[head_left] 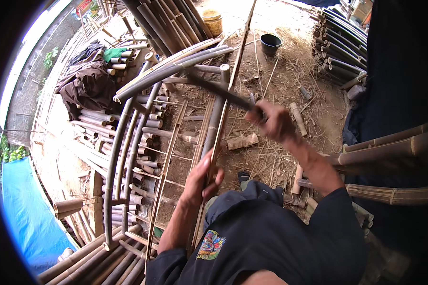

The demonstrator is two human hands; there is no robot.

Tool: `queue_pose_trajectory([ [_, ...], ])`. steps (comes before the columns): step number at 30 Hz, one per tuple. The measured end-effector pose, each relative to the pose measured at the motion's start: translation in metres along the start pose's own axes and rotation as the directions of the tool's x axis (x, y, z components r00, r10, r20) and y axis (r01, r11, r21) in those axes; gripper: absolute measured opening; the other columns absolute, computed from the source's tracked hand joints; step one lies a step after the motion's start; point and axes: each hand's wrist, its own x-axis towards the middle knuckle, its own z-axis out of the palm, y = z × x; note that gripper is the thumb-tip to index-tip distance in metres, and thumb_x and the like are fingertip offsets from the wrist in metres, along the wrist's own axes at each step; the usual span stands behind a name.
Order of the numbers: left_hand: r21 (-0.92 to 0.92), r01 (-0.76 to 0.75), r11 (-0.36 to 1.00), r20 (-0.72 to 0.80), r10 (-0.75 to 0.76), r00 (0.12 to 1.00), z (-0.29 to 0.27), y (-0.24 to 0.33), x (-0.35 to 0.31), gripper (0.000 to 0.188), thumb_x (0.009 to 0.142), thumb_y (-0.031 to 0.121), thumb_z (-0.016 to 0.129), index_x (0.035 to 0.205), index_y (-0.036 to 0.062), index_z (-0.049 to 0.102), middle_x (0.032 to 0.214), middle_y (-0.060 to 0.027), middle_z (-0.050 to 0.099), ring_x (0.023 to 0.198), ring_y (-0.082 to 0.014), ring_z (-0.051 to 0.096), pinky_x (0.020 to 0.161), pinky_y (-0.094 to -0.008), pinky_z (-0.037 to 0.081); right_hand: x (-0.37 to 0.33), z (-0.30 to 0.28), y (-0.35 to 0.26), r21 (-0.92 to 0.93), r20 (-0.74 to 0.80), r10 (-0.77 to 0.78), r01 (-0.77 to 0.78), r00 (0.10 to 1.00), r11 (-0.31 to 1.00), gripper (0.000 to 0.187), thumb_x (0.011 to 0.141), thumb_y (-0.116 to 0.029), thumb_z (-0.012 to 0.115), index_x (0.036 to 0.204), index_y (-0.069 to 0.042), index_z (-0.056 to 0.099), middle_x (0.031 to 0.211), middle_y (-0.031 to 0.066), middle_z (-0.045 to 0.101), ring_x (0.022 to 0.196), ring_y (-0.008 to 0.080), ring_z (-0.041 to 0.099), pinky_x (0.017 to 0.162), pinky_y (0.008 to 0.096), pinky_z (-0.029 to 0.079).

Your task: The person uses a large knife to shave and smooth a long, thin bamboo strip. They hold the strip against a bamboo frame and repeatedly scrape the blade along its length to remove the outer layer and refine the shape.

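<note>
My left hand (202, 179) grips an upright bamboo pole (215, 121) of a curved bamboo frame (128, 142), low on the pole. My right hand (272, 121) is closed on the handle of a hammer (218, 89), raised to the right of the pole. The hammer's dark shaft slants up and left, and its head lies near the frame's curved top rails (176, 66). A thin bamboo strip (240, 52) runs up beside the pole.
Cut bamboo pieces (128, 128) are piled behind the frame. Stacked poles (340, 47) lie at the upper right, and more bamboo (390, 147) at the right. A black bucket (271, 43), a yellow pail (213, 21), dark cloth (88, 83) and a blue tarp (26, 209) surround the dirt floor.
</note>
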Motion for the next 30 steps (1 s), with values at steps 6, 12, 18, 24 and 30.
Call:
queue_pose_trajectory([
  [6, -0.438, 0.119, 0.891, 0.126, -0.071, 0.990, -0.006, 0.002, 0.029, 0.052, 0.102, 0.037, 0.040, 0.149, 0.0186, 0.026, 0.061, 0.0003, 0.040, 0.035, -0.0051, 0.032, 0.030, -0.0163, 0.027, -0.022, 0.024, -0.045, -0.059, -0.059, -0.187, 0.183, 0.981, 0.981, 0.068, 0.087, -0.072, 0.042, 0.073, -0.007, 0.055, 0.060, 0.0061, 0.054, 0.049, 0.0206, 0.060, 0.044, 0.0361, 0.052],
  [12, -0.216, 0.082, 0.973, 0.086, -0.065, 0.994, 0.006, -0.011, -0.010, 0.057, 0.101, 0.040, 0.041, 0.147, 0.0099, 0.028, 0.053, 0.0025, 0.033, 0.032, -0.0057, 0.028, 0.029, -0.0201, 0.024, 0.018, -0.004, 0.023, -0.142, -0.015, 0.086, -0.087, 0.996, 0.986, 0.065, 0.090, -0.071, 0.034, 0.075, -0.011, 0.052, 0.051, -0.0019, 0.044, 0.037, 0.0092, 0.043, 0.028, 0.0285, 0.037],
  [18, -0.211, 0.179, 0.961, 0.049, -0.173, 0.984, -0.011, -0.036, -0.063, 0.057, 0.101, 0.039, 0.043, 0.147, 0.0077, 0.030, 0.054, 0.0010, 0.033, 0.032, -0.0066, 0.026, 0.030, -0.0203, 0.023, 0.034, -0.038, 0.099, -0.203, -0.068, 0.218, -0.227, 0.974, 0.952, 0.067, 0.087, -0.076, 0.036, 0.069, -0.013, 0.048, 0.049, -0.0049, 0.039, 0.038, 0.0055, 0.037, 0.029, 0.0278, 0.031],
  [24, -0.088, 0.129, 0.988, -0.060, -0.135, 0.989, -0.030, -0.049, -0.075, 0.053, 0.101, 0.038, 0.044, 0.142, 0.0045, 0.038, 0.056, 0.0024, 0.032, 0.039, -0.0052, 0.027, 0.032, -0.0191, 0.024, 0.015, -0.020, 0.053, 0.036, 0.079, 0.252, -0.256, 0.964, 0.966, 0.067, 0.089, -0.073, 0.036, 0.073, -0.011, 0.055, 0.050, -0.0021, 0.044, 0.039, 0.0082, 0.040, 0.030, 0.0294, 0.034],
  [30, -0.072, 0.233, 0.970, -0.031, -0.236, 0.971, -0.018, -0.049, -0.084, 0.055, 0.099, 0.039, 0.048, 0.141, 0.0032, 0.040, 0.055, 0.0042, 0.030, 0.039, -0.0050, 0.027, 0.034, -0.0192, 0.024, 0.025, -0.038, 0.119, -0.189, -0.077, 0.080, -0.093, 0.994, 0.978, 0.064, 0.093, -0.069, 0.030, 0.068, -0.015, 0.052, 0.049, 0.0000, 0.042, 0.036, 0.0065, 0.038, 0.027, 0.0277, 0.033],
])
